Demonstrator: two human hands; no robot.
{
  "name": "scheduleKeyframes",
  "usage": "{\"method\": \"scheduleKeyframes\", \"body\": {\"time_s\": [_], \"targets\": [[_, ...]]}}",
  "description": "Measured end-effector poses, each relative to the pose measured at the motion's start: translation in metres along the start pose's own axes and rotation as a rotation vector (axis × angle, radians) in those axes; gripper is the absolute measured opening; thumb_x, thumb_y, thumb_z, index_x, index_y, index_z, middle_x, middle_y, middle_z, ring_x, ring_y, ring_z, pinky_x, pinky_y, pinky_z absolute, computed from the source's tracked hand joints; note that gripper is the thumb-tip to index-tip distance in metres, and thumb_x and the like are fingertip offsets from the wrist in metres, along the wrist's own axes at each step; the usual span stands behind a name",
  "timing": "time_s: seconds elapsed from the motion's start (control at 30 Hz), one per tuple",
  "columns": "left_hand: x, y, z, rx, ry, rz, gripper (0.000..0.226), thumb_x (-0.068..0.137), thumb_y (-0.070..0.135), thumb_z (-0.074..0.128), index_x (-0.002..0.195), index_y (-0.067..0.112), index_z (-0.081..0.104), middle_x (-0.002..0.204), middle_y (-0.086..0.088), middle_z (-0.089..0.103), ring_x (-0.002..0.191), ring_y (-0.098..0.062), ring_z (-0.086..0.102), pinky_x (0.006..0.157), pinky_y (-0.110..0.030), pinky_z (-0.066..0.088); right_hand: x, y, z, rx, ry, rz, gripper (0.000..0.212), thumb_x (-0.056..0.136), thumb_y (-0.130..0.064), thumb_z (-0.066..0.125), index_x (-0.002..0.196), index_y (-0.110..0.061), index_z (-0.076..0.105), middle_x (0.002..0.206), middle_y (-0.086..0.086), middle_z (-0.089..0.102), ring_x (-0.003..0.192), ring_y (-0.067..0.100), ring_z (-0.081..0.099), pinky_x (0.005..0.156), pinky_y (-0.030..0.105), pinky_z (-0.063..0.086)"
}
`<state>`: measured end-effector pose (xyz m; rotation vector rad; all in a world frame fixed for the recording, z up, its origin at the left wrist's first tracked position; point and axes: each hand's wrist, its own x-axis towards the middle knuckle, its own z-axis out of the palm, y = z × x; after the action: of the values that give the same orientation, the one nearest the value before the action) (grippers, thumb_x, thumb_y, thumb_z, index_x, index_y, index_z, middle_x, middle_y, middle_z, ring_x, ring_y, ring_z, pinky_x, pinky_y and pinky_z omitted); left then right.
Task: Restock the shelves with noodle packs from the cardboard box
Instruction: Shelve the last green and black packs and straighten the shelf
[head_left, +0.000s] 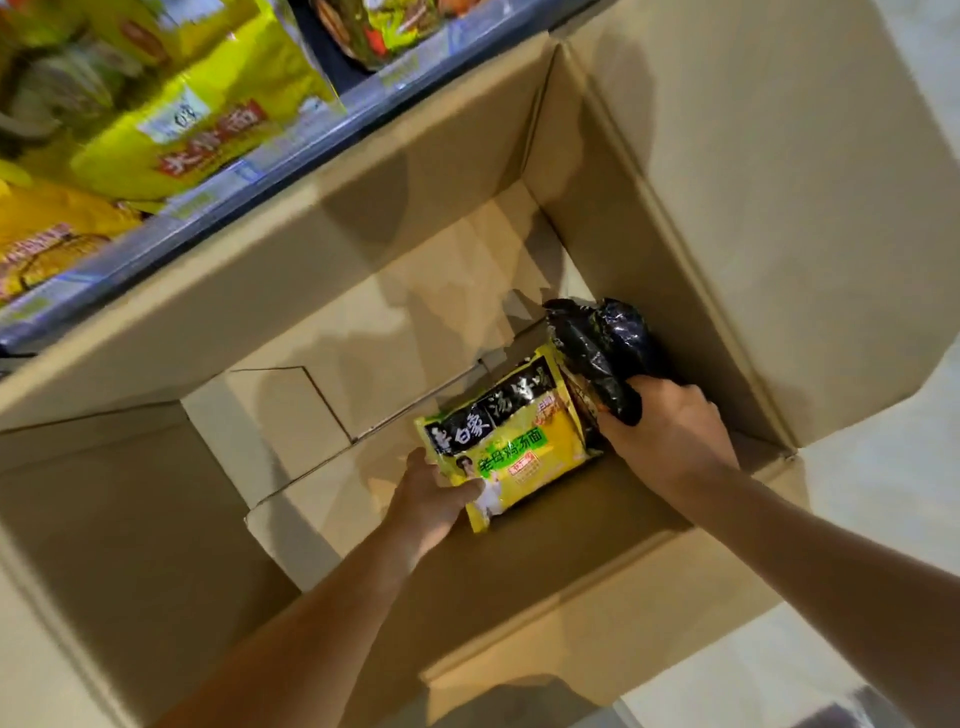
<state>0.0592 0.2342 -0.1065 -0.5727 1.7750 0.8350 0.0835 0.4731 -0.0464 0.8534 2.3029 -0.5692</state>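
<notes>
Cardboard box: open, flaps spread, standing just below the shelf edge, likely for a short lift to the shelf.

Noodle packs in the box, counted: two. Yellow pack, low in the box's right-hand corner; left hand grips its lower end, thumb on top. Black pack, touching the box's right wall; right hand has its fingers curled round the near end.

Shelved packs above the box: at least three, blurred.
</notes>
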Motion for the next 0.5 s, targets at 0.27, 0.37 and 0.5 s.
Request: {"method": "scheduleKeyframes", "body": {"time_s": [0.27,0.37,0.5], "targets": [[-0.003,0.001,0.028,-0.331,0.098,0.011,0.030,0.076,0.017,0.085,0.102,0.013,0.070,0.098,-0.003,0.076,0.094,-0.021,0.071,0.088,-0.036,0.056,-0.015,-0.002,-0.009,0.076,0.081,-0.030,0.032,0.091,-0.051,0.057,0.117,-0.031,0.060,0.092,0.002,0.072,0.089,0.033,0.066,0.082,0.039,0.053],[-0.020,0.012,0.026,-0.371,0.124,0.102,0.016,0.081,0.014,0.080,0.093,0.015,0.069,0.083,0.006,0.073,0.080,-0.011,0.070,0.065,-0.023,0.052,-0.020,-0.003,-0.023,0.092,0.136,-0.019,0.036,0.092,-0.050,0.058,0.123,-0.032,0.059,0.089,0.001,0.072,0.082,0.028,0.067,0.075,0.034,0.052],[-0.051,0.023,-0.003,-0.294,0.207,0.229,0.017,0.084,0.020,0.078,0.094,0.016,0.064,0.091,0.001,0.071,0.084,-0.014,0.067,0.061,-0.024,0.044,-0.034,-0.010,-0.054,0.131,0.183,-0.051,0.041,0.095,-0.050,0.056,0.133,-0.034,0.054,0.091,-0.002,0.069,0.071,0.016,0.054,0.064,0.025,0.042]]}}
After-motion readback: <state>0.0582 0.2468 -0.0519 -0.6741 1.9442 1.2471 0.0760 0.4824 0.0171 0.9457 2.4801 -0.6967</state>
